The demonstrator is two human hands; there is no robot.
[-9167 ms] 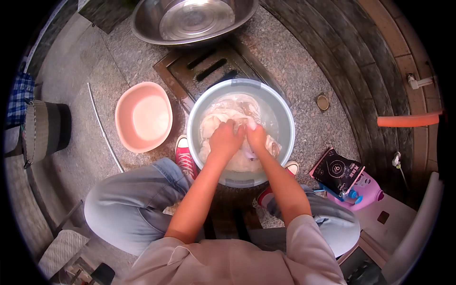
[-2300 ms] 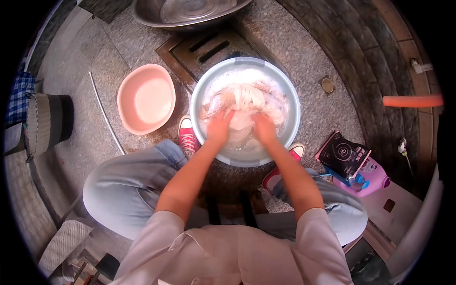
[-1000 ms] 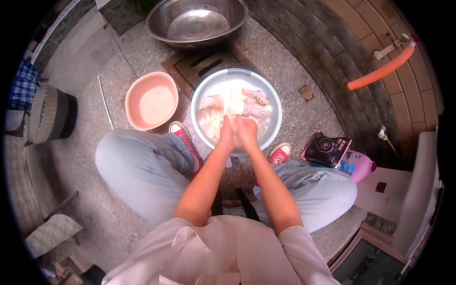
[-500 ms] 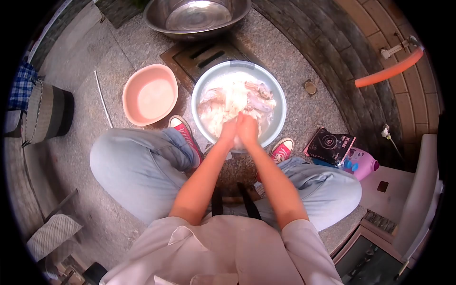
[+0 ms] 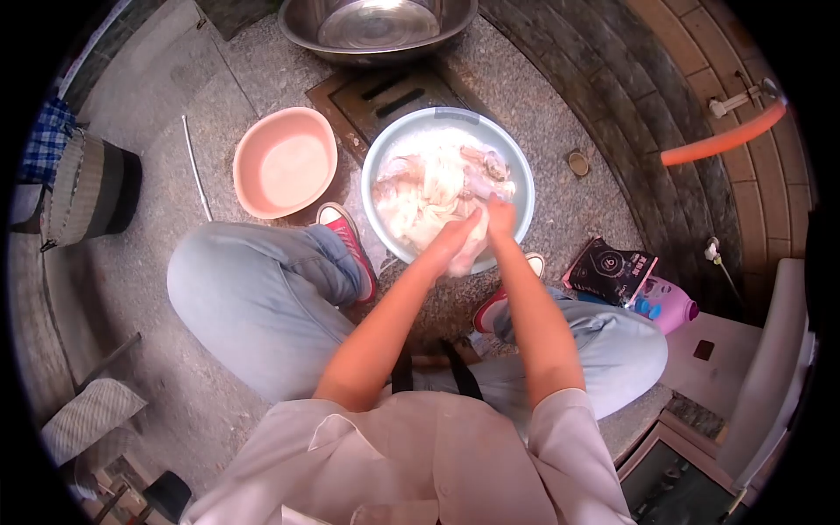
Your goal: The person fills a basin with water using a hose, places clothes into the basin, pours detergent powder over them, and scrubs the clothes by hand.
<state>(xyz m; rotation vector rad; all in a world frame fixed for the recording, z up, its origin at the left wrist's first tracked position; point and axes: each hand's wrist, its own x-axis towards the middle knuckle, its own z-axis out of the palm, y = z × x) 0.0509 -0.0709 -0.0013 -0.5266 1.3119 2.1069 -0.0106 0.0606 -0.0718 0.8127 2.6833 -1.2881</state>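
Note:
Between my feet stands a round light-blue basin [image 5: 369, 203] holding wet, pale laundry [image 5: 430, 182] in soapy water. My left hand [image 5: 453, 241] is closed on a bunched piece of cream cloth [image 5: 473, 245] near the basin's front right rim. Just to its right, my right hand [image 5: 500, 217] grips the same cloth. Part of the cloth hangs below the hands, over the near rim. Glare and suds blur the cloth's shape, so I cannot tell which garment it is.
A pink basin [image 5: 246, 185] sits to the left, and a large steel basin [image 5: 306, 44] beyond the floor drain [image 5: 350, 92]. At right lie a black packet [image 5: 606, 269] and a pink bottle [image 5: 675, 308]. An orange hose [image 5: 726, 143] juts from the wall; a woven basket [image 5: 92, 188] stands far left.
Both hands have shifted right along the basin and moved slightly apart, with a bunch of cloth now showing between them. The camera view has shifted a little.

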